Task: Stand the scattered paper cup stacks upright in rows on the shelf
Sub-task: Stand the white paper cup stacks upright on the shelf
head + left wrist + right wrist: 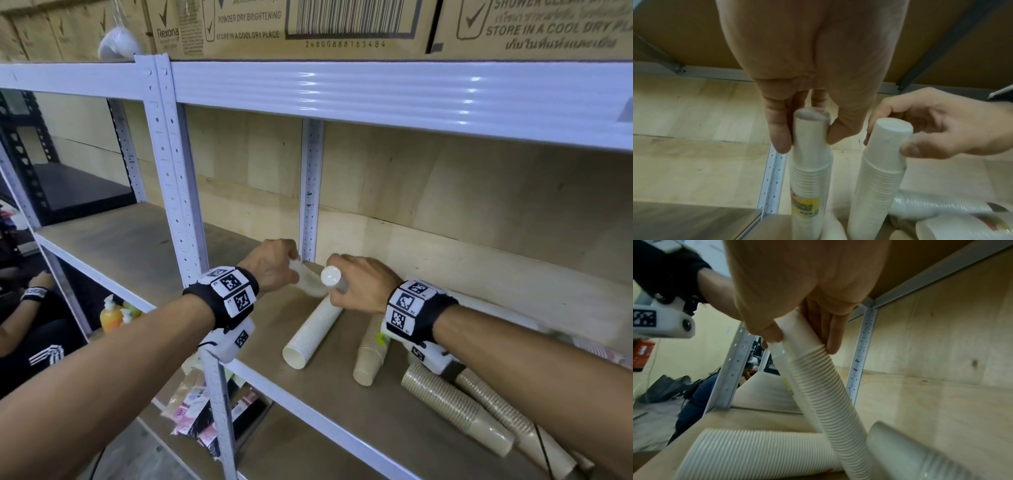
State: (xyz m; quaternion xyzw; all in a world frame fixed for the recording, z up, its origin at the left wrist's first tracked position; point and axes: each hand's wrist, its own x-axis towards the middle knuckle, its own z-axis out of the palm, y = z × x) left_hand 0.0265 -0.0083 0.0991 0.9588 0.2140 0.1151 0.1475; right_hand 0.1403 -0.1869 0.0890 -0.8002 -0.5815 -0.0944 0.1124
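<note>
On the wooden shelf (346,421) my left hand (281,265) pinches the closed top end of a plastic-wrapped white cup stack (809,162) with a yellow label, held about upright near the rear upright post. Beside it my right hand (346,284) grips the top of a bare white cup stack (879,178), closed end (330,275) up and tilted a little. Another white stack (311,332) lies on the board below the hands, open end toward me. A tan stack (370,349) and two brown stacks (455,411) lie to the right.
A rear upright post (310,192) stands just behind the hands, and a front post (174,171) to the left. Cardboard boxes (308,27) sit on the shelf above. A wrapped stack (599,353) lies far right. Another person's arm (34,294) shows at the left.
</note>
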